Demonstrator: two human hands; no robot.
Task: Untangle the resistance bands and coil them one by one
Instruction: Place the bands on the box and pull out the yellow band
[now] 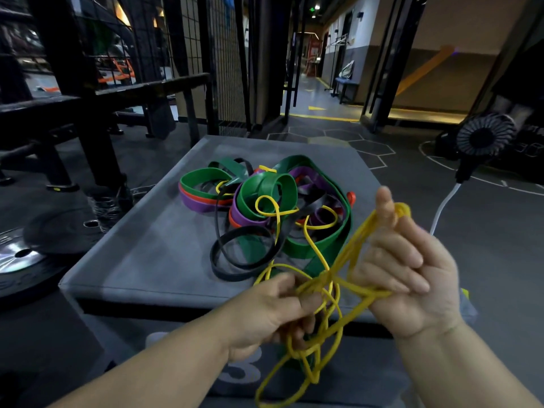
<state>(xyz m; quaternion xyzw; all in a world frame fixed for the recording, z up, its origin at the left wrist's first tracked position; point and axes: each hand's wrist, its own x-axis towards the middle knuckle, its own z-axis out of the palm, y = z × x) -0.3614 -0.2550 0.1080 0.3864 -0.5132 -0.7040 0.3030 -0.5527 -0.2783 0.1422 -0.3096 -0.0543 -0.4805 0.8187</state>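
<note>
A thin yellow band (326,316) stretches between both hands at the box's near edge. My left hand (273,313) pinches its strands where they cross, and loose loops hang below it. My right hand (409,275) is palm up with the band wound over its thumb and across the palm, fingers loosely curled. A tangled pile lies on the grey padded box (132,260): wide green bands (265,189), purple bands (200,203), orange bands, a black band (235,260) and more yellow band (318,228), whose strand runs down toward my hands.
Weight plates (26,257) lie on the floor to the left, beside a black rack and bench (97,101). A small black fan (482,136) with a white cable stands at the right. A corridor opens straight ahead.
</note>
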